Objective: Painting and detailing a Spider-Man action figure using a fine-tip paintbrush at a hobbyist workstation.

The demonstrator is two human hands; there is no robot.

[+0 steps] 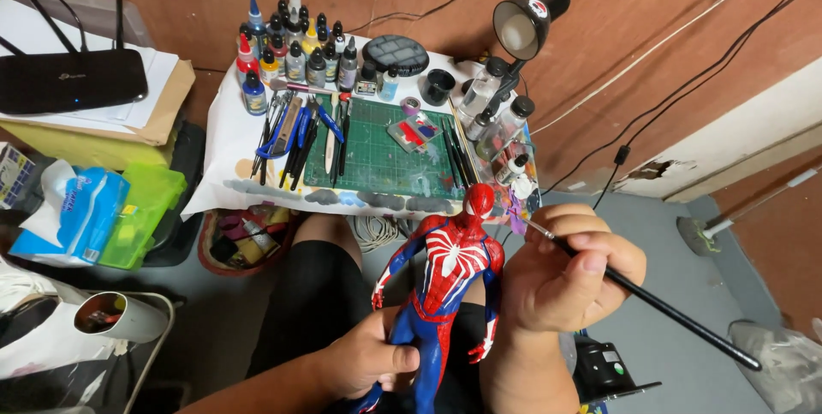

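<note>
Brown wall behind; low table (224, 176) covered in white paper, green cutting mat (377, 161) at centre. Left hand (370, 361) clenched around the legs of one red-and-blue action figure (447, 281), held upright over the lap, long axis near vertical, head toward the table. Right hand (567, 270) pinches one black paintbrush (651, 298), handle trailing down to the right, tip just beside the figure's head and shoulder on its right. Right hand nearer the figure's upper body; left nearer its feet. Count: one desk lamp (524, 24), one router (73, 80), a cluster of paint bottles (295, 53), too crowded to count exactly.
</note>
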